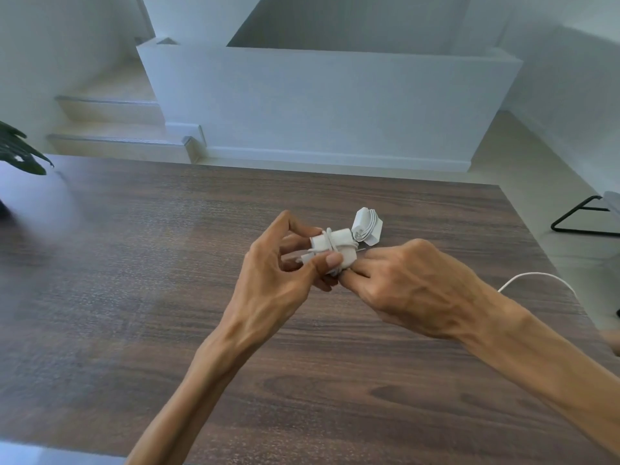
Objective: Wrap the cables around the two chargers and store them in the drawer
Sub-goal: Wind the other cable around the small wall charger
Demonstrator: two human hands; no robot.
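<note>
My left hand [268, 283] grips a white charger [330, 245] above the wooden table [134, 263], thumb pressed on its near side. A few turns of white cable cross the charger's body. My right hand [402, 286] is closed on the cable right beside the charger. The loose cable [536, 278] arcs out behind my right wrist to the right. A second white charger [367, 224], with cable wound around it, lies on the table just behind the first. No drawer is in view.
Dark plant leaves [20, 152] reach in at the left edge. Beyond the table's far edge are white low walls and steps [110, 129]. A black metal frame leg [583, 216] stands on the floor at right.
</note>
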